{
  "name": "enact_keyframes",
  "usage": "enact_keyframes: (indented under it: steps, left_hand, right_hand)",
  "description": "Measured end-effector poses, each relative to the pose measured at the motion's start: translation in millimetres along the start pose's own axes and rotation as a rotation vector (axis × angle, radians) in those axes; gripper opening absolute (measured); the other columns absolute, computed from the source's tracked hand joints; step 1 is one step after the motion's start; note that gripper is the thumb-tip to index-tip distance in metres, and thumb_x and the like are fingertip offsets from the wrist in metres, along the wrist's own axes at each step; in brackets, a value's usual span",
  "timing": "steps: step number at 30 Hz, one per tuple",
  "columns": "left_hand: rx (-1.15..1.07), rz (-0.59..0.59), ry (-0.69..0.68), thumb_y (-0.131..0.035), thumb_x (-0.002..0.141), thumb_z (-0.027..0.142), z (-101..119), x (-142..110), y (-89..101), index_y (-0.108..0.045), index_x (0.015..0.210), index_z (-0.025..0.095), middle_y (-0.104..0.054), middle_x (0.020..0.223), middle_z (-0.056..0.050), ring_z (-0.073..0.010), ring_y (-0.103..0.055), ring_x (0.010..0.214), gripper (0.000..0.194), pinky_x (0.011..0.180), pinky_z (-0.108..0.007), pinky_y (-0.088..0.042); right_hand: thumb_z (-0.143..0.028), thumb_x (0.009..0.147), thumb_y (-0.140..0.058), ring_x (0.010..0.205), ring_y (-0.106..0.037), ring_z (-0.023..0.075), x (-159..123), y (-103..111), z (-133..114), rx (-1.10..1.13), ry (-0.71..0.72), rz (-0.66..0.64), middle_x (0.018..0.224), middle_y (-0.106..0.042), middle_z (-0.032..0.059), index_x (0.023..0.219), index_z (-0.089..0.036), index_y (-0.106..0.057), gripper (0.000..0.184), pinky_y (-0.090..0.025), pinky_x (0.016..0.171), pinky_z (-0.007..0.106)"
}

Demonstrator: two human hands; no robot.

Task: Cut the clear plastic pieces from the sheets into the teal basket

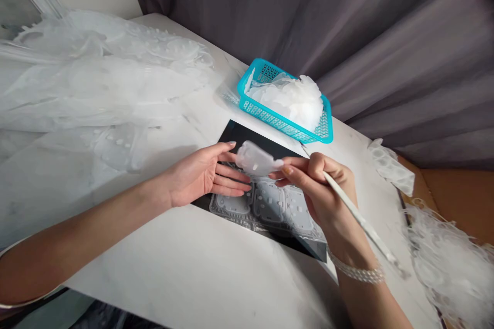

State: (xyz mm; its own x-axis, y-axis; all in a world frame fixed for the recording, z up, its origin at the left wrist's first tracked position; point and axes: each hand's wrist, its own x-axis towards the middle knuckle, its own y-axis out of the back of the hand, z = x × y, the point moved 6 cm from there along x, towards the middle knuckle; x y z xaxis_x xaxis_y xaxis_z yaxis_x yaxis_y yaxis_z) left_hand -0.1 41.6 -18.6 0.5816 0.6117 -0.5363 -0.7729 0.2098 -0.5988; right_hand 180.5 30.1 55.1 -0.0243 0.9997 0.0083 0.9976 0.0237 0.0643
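A thin, translucent white plastic piece [255, 159] is pinched at its right end by the fingertips of my right hand [328, 185]. The same hand also keeps a slim white pen-like tool [357, 213] tucked in it, its dark tip pointing away. My left hand [206, 172] has its fingers stretched out and palm turned up at the piece's left end; whether they touch it I cannot tell. Beneath both hands lies a black mat [237, 134]. On it rests a clear moulded sheet [269, 204] with several rounded panels, partly hidden by the hands.
Behind the mat stands a blue plastic basket [285, 130] heaped with white translucent pieces [295, 97]. A large pile of moulded sheets [96, 77] covers the left of the white table [185, 267]. Stringy offcuts [451, 262] and a perforated scrap [391, 167] are at the right. A grey curtain [309, 15] hangs behind.
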Motion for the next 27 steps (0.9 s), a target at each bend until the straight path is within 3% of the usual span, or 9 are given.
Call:
enact_keyframes:
  steps: [3, 6, 15, 20, 24, 27]
  left_hand:
    - [0.031, 0.007, -0.099, -0.069, 0.083, 0.03, 8.0, -2.0, 1.5, -0.063, 0.127, 0.016, -0.075, 0.107, -0.014, -0.0269, -0.072, 0.099, 0.046, 0.095, -0.039, -0.054]
    - [0.069, 0.013, -0.158, -0.067, 0.082, 0.015, 13.9, -5.2, 2.7, -0.055, 0.137, 0.019, -0.075, 0.11, -0.013, -0.0232, -0.073, 0.098, 0.057, 0.096, -0.038, -0.053]
    - [0.109, -0.012, -0.182, -0.064, 0.085, 0.014, 18.0, -9.4, -1.2, -0.049, 0.143, 0.019, -0.075, 0.111, -0.012, -0.024, -0.072, 0.1, 0.06, 0.098, -0.041, -0.052]
    - [0.069, 0.0, -0.171, -0.065, 0.084, 0.014, 17.7, -8.4, -0.7, -0.049, 0.143, 0.018, -0.076, 0.107, -0.012, -0.0238, -0.073, 0.098, 0.061, 0.096, -0.039, -0.054]
    - [0.02, 0.006, -0.154, -0.064, 0.084, 0.015, 16.5, -8.0, 0.1, -0.05, 0.141, 0.018, -0.076, 0.107, -0.013, -0.0221, -0.073, 0.098, 0.059, 0.091, -0.034, -0.056]
    - [0.008, 0.009, -0.154, -0.062, 0.086, 0.021, 15.7, -8.8, 0.4, -0.05, 0.14, 0.017, -0.075, 0.108, -0.014, -0.0231, -0.073, 0.098, 0.056, 0.092, -0.035, -0.055]
  right_hand:
    - [-0.024, 0.083, -0.073, 0.075, -0.073, 0.0222, -6.8, -3.7, -7.1, -0.218, 0.048, -0.091, 0.08, -0.077, 0.0065, 0.056, -0.022, -0.032, 0.05, -0.055, 0.065, 0.032]
    - [-0.029, 0.085, -0.071, 0.082, -0.074, 0.025, -6.1, 0.5, -3.8, -0.255, 0.032, -0.094, 0.079, -0.077, 0.0076, 0.057, -0.022, -0.032, 0.048, -0.057, 0.07, 0.034]
    - [-0.027, 0.083, -0.073, 0.087, -0.074, 0.0255, 1.0, 6.1, 8.1, -0.135, -0.047, -0.132, 0.082, -0.077, 0.0077, 0.057, -0.022, -0.033, 0.048, -0.06, 0.077, 0.037]
    - [-0.026, 0.085, -0.069, 0.098, -0.072, 0.0274, -1.3, 4.4, 4.7, -0.093, 0.016, -0.182, 0.11, -0.075, 0.008, 0.06, -0.021, -0.038, 0.04, -0.06, 0.078, 0.04]
    - [-0.021, 0.084, -0.067, 0.099, -0.07, 0.0275, -6.8, -4.5, 5.8, -0.348, 0.112, -0.314, 0.115, -0.073, 0.009, 0.062, -0.021, -0.041, 0.034, -0.056, 0.076, 0.036]
    - [-0.017, 0.086, -0.063, 0.08, -0.068, 0.0203, -6.7, -5.9, -0.2, -0.553, 0.286, -0.251, 0.098, -0.074, 0.0073, 0.059, -0.02, -0.037, 0.037, -0.051, 0.066, 0.03]
